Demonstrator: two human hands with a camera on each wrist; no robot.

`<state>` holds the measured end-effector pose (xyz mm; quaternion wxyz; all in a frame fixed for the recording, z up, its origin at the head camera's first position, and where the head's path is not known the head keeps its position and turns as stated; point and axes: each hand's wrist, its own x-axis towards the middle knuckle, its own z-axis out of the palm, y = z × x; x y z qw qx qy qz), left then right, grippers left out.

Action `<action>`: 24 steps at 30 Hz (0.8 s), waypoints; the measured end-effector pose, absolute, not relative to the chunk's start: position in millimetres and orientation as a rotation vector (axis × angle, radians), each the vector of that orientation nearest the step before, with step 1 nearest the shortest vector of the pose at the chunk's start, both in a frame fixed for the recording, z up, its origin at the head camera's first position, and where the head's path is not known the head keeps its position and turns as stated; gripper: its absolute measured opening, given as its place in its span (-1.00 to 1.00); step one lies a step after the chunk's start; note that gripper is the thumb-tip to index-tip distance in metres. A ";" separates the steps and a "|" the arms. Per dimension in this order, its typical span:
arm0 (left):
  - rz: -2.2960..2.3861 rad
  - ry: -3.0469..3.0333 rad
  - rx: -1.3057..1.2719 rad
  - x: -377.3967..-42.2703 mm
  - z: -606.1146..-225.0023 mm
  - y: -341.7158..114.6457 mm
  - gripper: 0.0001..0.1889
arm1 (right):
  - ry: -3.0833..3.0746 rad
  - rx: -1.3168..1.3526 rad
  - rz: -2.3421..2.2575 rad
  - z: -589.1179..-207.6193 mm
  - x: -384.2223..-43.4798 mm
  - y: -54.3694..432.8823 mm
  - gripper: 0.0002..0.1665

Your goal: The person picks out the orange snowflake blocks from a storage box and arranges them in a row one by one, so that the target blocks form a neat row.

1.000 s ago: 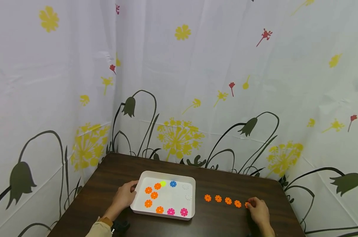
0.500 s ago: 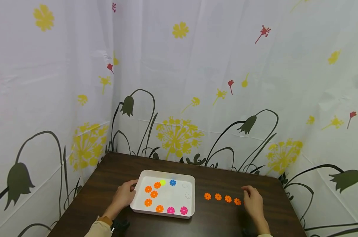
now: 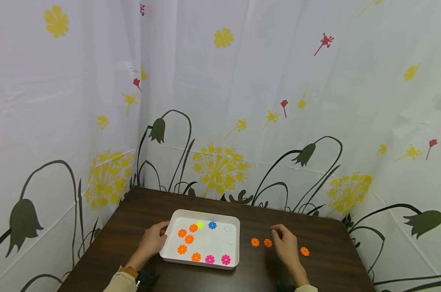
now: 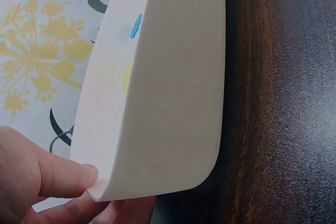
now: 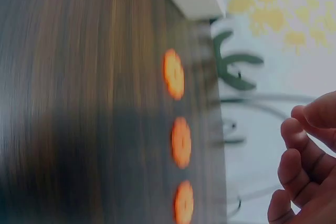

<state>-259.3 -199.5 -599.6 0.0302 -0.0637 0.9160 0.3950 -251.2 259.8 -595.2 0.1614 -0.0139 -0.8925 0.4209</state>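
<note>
A white cloth point(image 3: 176, 85) printed with yellow, red and dark green flowers is hanging behind a dark brown wood-grain table point(image 3: 144, 207). On it, a shallow white rectangular tray point(image 3: 206, 263) is sitting left of centre. My left hand point(image 3: 153, 241) is gripping the tray's left side, the thumb resting at the rim. My right hand point(image 3: 287, 248) is hovering over the table with its fingers loosely bent, thumb tip close to the fingertips, holding nothing that shows. Flat orange flower-shaped discs point(image 3: 255, 242) are lying near it, two to its left, one to its right. Inside the tray, orange, pink point(image 3: 225, 259), blue point(image 3: 212, 225) and yellow-green discs point(image 3: 200, 225) are lying scattered.
</note>
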 end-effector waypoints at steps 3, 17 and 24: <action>1.217 2.828 -0.198 -258.7 -599.7 -199.7 -0.48 | -2.529 0.013 1.242 -595.3 -254.3 240.4 -0.88; 1.225 2.815 -0.162 -259.2 -599.2 -200.6 -0.47 | -2.489 0.130 1.370 -595.1 -261.6 169.4 -0.90; 1.218 2.810 -0.169 -259.4 -598.9 -200.1 -0.46 | -2.505 0.165 1.446 -589.1 -265.1 137.2 -0.89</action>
